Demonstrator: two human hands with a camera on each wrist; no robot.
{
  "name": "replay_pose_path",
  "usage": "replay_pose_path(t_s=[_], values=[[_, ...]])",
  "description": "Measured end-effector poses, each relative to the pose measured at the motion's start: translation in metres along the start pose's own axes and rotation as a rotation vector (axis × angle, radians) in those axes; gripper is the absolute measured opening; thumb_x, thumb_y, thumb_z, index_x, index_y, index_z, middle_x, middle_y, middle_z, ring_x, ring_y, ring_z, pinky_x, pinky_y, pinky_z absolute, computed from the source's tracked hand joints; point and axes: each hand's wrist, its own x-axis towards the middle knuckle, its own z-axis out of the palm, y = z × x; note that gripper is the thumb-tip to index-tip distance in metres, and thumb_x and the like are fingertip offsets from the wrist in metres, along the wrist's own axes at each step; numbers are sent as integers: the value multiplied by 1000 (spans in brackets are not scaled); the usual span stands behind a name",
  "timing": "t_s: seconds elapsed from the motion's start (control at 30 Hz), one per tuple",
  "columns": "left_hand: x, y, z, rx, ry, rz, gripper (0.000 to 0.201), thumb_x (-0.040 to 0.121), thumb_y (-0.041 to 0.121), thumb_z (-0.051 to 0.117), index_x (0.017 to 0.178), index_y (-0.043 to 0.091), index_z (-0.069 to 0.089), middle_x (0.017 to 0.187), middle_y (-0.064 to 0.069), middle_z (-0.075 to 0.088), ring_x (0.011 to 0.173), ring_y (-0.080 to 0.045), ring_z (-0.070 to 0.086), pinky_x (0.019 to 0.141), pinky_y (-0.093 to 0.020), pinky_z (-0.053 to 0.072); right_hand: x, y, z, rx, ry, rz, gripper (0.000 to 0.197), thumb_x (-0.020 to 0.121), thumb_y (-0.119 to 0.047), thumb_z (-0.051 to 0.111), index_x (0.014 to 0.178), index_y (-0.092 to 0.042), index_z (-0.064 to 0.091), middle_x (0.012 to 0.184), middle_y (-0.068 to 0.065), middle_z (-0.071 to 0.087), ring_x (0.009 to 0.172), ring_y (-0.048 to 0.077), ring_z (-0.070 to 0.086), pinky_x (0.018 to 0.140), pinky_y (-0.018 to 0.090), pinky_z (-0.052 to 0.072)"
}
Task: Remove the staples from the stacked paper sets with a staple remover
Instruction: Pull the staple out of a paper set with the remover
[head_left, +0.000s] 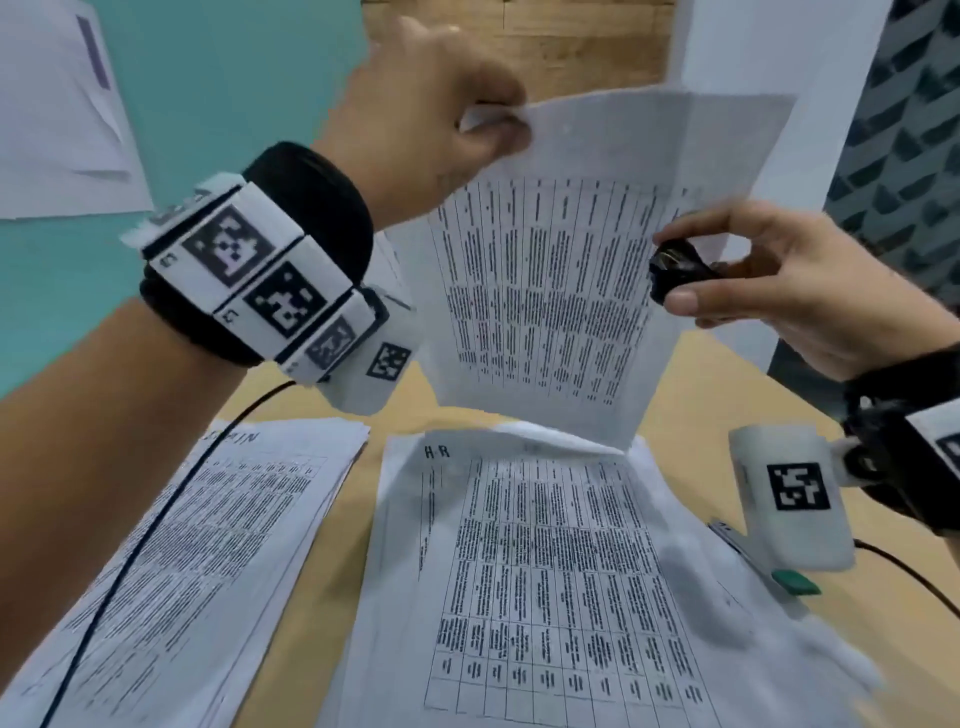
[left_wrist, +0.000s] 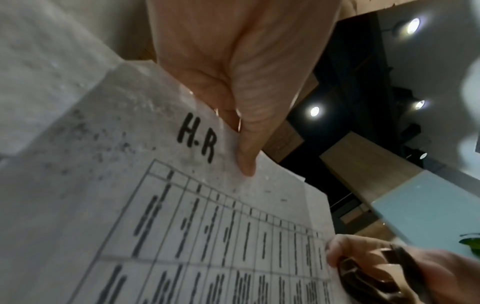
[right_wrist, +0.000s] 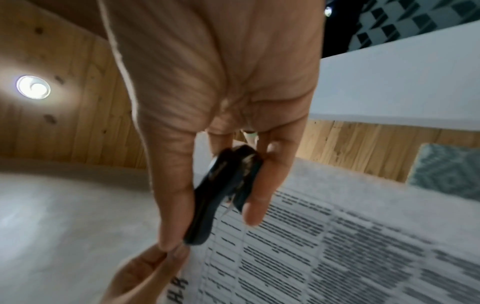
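While left hand (head_left: 415, 111) pinches sheet (head_left: 550, 291), right (head_left: 769, 275) grips remover (right_wrist: 223, 191); "HR" wrist-view only.

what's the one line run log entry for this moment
left hand: pinches lifted HR sheet corner | right hand: holds staple remover beside sheet edge | HR stack, second stack on table

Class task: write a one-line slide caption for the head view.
Left hand lifts a printed sheet while right hand grips the staple remover.
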Motion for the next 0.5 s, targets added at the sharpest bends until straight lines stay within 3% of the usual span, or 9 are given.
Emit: replay_pose_path(t_s=[0.07, 0.13, 0.23, 0.27, 0.37, 0.5], values=[[-4, 5, -6, -69, -78, 41, 37, 87, 33, 54, 82, -2, 64, 72, -14, 60, 69, -29, 52, 65, -25, 39, -2, -1, -4, 83, -92, -16, 70, 28, -53, 89, 92, -30, 71, 74, 2, 69, 66, 12, 61, 56, 15, 50], [-9, 10, -13, -202, -179, 42, 35, 85, 32, 64, 78, -3, 65, 69, -13, 61, 64, -27, 51, 59, -16, 36, -5, -4, -5, 135, -202, -21, 68, 32, -50, 90, 94, -28, 72, 78, 4, 71, 72, 15, 65, 54, 16, 50], [-21, 3, -27, -341, -286, -24, 40, 70, 41, 70, 78, 2, 68, 71, -14, 65, 63, -20, 52, 61, -27, 41, -6, -8, -5, 204, -275, 1, 69, 36, -45, 90, 98, -21, 72, 83, 6, 72, 74, 16, 69, 53, 16, 49], [-27, -5, -31, -418, -292, -75, 40, 65, 41, 72, 78, 4, 68, 72, -12, 67, 63, -13, 54, 62, -25, 42, -6, -9, -5, 230, -271, 8, 69, 36, -44, 90, 98, -19, 72, 83, 6, 72, 74, 16, 69, 52, 16, 49], [-53, -36, -27, -875, -252, -284, 31, 56, 37, 81, 80, 18, 74, 81, 4, 74, 72, -2, 65, 67, -13, 49, -5, -10, -4, 294, -229, 29, 68, 35, -43, 91, 96, -19, 74, 86, 8, 71, 74, 16, 69, 50, 17, 49], [-91, -60, 16, -1323, -292, -333, 51, 55, 49, 82, 103, 33, 72, 104, 12, 71, 99, -4, 65, 81, -17, 50, -5, -9, -5, 332, -229, 45, 67, 35, -42, 92, 95, -19, 74, 86, 10, 69, 73, 18, 69, 49, 17, 49]])
